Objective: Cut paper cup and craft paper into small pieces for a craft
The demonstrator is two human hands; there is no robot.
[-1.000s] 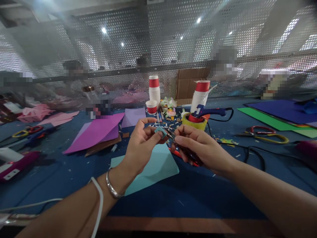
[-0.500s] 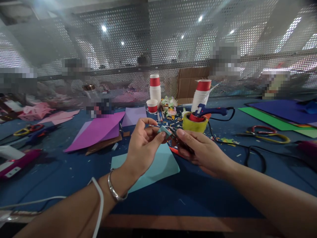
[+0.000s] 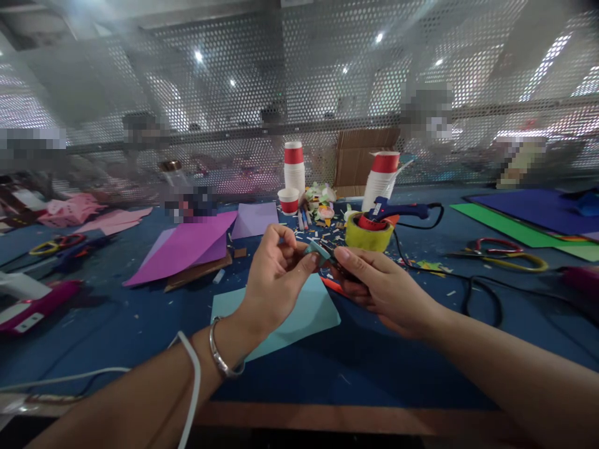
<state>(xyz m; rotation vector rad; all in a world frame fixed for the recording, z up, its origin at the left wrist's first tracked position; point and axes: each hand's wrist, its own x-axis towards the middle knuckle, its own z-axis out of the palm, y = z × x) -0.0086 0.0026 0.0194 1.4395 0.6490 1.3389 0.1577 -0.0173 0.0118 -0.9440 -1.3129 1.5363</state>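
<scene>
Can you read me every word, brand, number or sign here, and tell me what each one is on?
No text can be read in this view.
Blue glue gun: a pale patch, too small to read.
Magenta tool at far left: a white patch with two dark marks, too blurred to read.
Paper cups: red and white, no lettering that I can make out.

Looks like a paper-craft workshop. Has a blue worktop (image 3: 374,368) strewn with paper scraps (image 3: 327,240), plus a corded glue gun (image 3: 402,211) by a yellow tape roll (image 3: 362,237), scissors (image 3: 512,260) with red and yellow handles, magenta (image 3: 187,249) and green paper (image 3: 503,224). Also stacked paper cups (image 3: 294,174). Backs onto a perforated metal screen (image 3: 224,103). Can't tell whether school or business.
</scene>
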